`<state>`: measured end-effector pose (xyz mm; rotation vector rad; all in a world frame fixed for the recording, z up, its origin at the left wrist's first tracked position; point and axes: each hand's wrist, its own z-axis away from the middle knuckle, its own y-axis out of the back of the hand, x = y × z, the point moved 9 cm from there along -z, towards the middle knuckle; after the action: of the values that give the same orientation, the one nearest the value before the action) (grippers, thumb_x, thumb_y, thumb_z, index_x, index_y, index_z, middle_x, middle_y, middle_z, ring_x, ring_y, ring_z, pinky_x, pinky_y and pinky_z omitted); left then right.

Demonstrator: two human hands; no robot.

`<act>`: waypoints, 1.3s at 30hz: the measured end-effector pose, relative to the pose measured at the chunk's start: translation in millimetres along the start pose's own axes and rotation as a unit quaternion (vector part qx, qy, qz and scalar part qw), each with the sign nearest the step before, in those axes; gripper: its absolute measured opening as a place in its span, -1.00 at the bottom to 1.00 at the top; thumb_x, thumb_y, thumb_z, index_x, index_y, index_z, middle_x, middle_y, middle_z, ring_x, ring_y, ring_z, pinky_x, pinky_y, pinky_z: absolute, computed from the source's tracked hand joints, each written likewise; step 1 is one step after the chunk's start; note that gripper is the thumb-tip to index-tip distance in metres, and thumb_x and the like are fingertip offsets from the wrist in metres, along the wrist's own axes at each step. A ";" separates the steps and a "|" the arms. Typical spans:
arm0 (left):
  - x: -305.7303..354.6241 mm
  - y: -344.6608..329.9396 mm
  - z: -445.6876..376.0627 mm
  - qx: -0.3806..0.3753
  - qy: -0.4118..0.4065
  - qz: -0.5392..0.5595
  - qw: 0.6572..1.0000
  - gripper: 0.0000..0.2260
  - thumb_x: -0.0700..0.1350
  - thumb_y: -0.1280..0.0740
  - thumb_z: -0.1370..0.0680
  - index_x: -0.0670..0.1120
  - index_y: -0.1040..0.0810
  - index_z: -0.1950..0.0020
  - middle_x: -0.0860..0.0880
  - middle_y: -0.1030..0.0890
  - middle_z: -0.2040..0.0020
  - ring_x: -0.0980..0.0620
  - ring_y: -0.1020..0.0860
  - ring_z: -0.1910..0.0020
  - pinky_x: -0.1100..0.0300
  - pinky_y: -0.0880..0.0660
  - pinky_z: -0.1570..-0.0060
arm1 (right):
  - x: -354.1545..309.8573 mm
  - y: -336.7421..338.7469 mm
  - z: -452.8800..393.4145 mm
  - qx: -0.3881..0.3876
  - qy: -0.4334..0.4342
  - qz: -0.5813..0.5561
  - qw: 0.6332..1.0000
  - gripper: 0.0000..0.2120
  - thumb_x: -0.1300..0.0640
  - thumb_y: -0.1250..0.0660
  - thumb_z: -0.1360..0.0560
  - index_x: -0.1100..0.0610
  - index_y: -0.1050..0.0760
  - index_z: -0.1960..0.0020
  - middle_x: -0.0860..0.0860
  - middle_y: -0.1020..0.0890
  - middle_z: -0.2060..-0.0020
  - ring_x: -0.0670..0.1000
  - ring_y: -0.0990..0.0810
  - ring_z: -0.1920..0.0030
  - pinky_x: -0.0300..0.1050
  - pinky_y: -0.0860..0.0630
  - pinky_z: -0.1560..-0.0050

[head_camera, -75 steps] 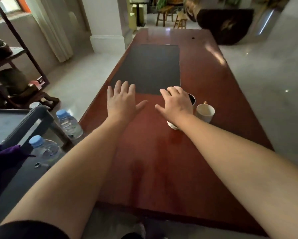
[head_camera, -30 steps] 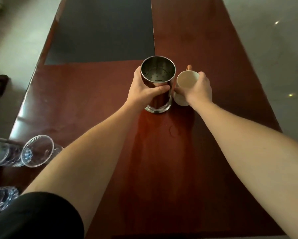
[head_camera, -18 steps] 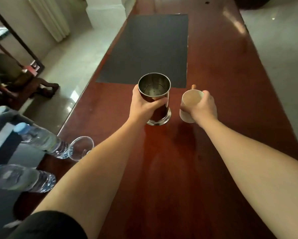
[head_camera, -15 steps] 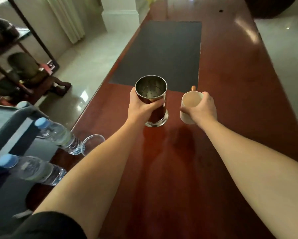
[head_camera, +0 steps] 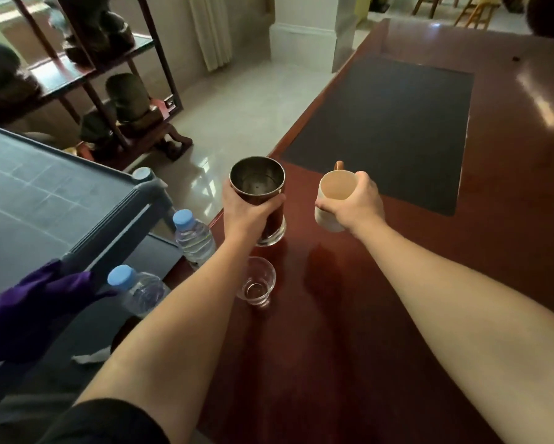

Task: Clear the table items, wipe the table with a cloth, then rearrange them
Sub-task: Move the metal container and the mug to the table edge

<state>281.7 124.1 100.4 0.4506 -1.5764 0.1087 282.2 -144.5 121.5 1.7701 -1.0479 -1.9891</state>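
My left hand [head_camera: 245, 214] grips a tall steel canister [head_camera: 258, 184] with an open top, held above the left edge of the reddish wooden table [head_camera: 349, 331]. My right hand [head_camera: 357, 203] grips a cream mug [head_camera: 333, 195] with a brown handle, lifted over the table. A small clear glass [head_camera: 258, 285] stands on the table just below the canister. A purple cloth [head_camera: 29, 312] hangs on the rail of the grey cart [head_camera: 54, 200] at the left.
Two water bottles with blue caps [head_camera: 192, 235] [head_camera: 134, 288] stand on the cart's lower shelf beside the table. A dark mat [head_camera: 388, 129] lies on the far half of the table. A wooden shelf with carved figures [head_camera: 109, 88] stands at the back left.
Both hands have carried the canister and the mug leftward toward the table's left edge and the cart. The view has swung left, bringing the cart and purple cloth into sight.
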 end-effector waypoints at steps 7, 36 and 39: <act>-36.5 3.3 -18.4 0.014 0.031 -0.007 0.999 -0.11 0.14 -0.63 -0.14 0.00 -0.33 -0.37 0.04 -0.49 -0.22 0.05 -0.48 -0.22 0.01 -0.45 -0.26 | -28.3 -57.4 -30.5 -0.030 0.014 0.026 0.999 -0.12 -0.18 -0.58 -0.18 0.11 -0.31 -0.36 0.06 -0.46 -0.24 0.09 -0.47 -0.20 -0.03 -0.44 -0.10; -56.5 7.6 -15.7 0.022 0.050 -0.035 0.998 -0.01 0.17 -0.63 -0.13 0.04 -0.24 -0.47 0.07 -0.43 -0.35 0.13 -0.40 -0.34 0.11 -0.36 -0.36 | -16.0 -164.6 -97.9 -0.132 -0.021 0.012 0.991 0.14 -0.22 -0.55 -0.20 0.13 -0.02 -0.55 0.16 -0.27 -0.45 0.19 -0.32 -0.40 0.08 -0.35 -0.30; -50.2 10.4 -17.2 0.011 0.062 -0.052 0.997 0.18 0.30 -0.57 -0.10 0.03 -0.06 -0.57 0.03 -0.28 -0.51 0.10 -0.27 -0.47 0.18 -0.22 -0.43 | -18.2 -154.8 -95.6 -0.131 -0.015 0.006 0.991 0.15 -0.24 -0.53 -0.22 0.11 0.04 -0.56 0.15 -0.22 -0.49 0.17 -0.26 -0.44 0.06 -0.31 -0.33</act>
<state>293.8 150.3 54.7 0.5326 -1.4283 0.0739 415.4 -56.2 32.5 1.5971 -0.7624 -2.0445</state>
